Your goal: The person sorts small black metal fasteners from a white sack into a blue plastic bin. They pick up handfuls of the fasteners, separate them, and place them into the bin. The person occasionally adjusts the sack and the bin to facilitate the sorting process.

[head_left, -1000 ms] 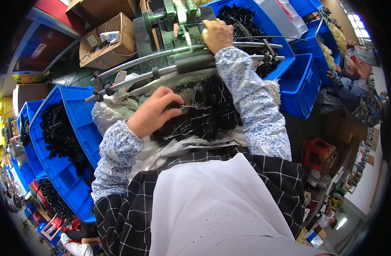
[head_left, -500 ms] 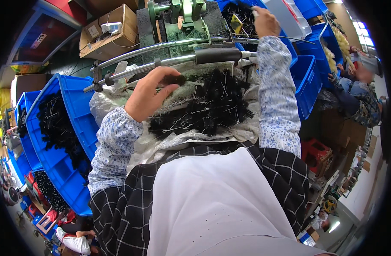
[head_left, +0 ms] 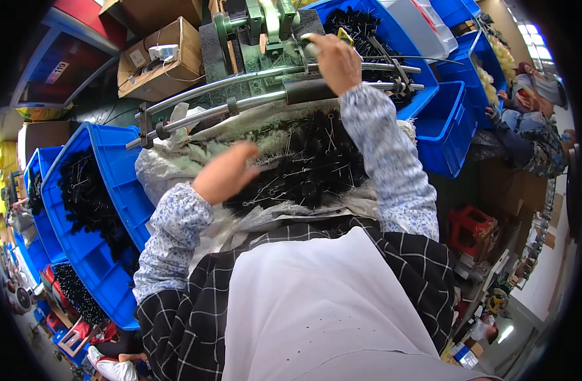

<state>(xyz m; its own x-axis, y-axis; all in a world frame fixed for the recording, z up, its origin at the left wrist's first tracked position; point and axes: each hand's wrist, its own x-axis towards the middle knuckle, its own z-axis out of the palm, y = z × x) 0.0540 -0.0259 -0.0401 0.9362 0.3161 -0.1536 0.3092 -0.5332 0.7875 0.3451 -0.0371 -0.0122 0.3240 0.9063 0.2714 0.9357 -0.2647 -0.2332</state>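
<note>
The left hand (head_left: 226, 174) is above the left part of the pile, with its fingers bent forward; it is blurred, so I cannot tell if it holds something. The right hand (head_left: 339, 63) is farther forward, just beside the green machine (head_left: 272, 47). Its fingers are bent narrowly, near a small pale piece (head_left: 312, 49), but I cannot tell if they grip it.

The pile of black brushes (head_left: 310, 159), with thin metal stems ending in loops, lies in front of the body, between the two forearms and on whitish sacking (head_left: 157, 168). Both forearms wear white sleeves with a blue flower pattern (head_left: 392, 159).

Beyond the pile, two curved metal rails (head_left: 189, 95) pass across before the machine, and one carries a black tube (head_left: 310, 91). To the left stands a blue bin (head_left: 122, 165) with more black brushes inside. To the right of the machine is another blue bin (head_left: 424, 79), also with dark brushes. An open cardboard box (head_left: 167, 79) stands left of the machine, with a white device (head_left: 164, 53) on it. At the far right, another person (head_left: 526, 136) is seen near pale yellowish material (head_left: 488, 82).
</note>
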